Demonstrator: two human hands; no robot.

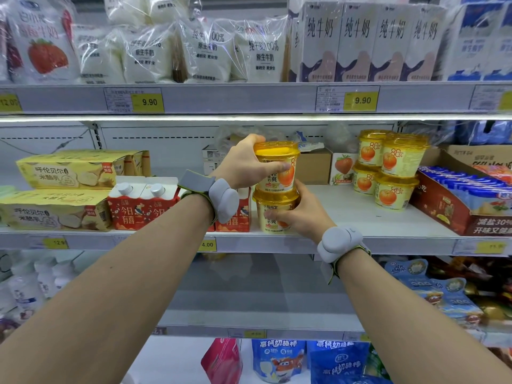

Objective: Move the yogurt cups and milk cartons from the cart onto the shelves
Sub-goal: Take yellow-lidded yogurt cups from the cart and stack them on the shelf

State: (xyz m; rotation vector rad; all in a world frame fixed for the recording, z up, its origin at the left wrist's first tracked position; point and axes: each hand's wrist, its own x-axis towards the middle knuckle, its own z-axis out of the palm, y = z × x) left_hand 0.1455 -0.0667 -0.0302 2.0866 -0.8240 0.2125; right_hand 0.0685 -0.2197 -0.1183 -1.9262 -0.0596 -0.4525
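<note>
Two orange-lidded yogurt cups stand stacked near the front of the middle shelf [346,214]. My left hand [243,164] grips the upper yogurt cup [277,162] from the left side. My right hand [299,214] wraps the lower yogurt cup [273,206], which rests on the shelf. To the right, several more of the same yogurt cups [388,170] sit stacked two high. Red milk cartons [144,206] with white caps stand just left of my left wrist. The cart is out of view.
Yellow boxes [61,189] fill the shelf's left end. A red and blue display box [465,200] sits at the right end. Cardboard boxes [313,164] stand behind the stack. The upper shelf holds milk cartons [368,42] and bagged milk [205,48]. Pouches hang below.
</note>
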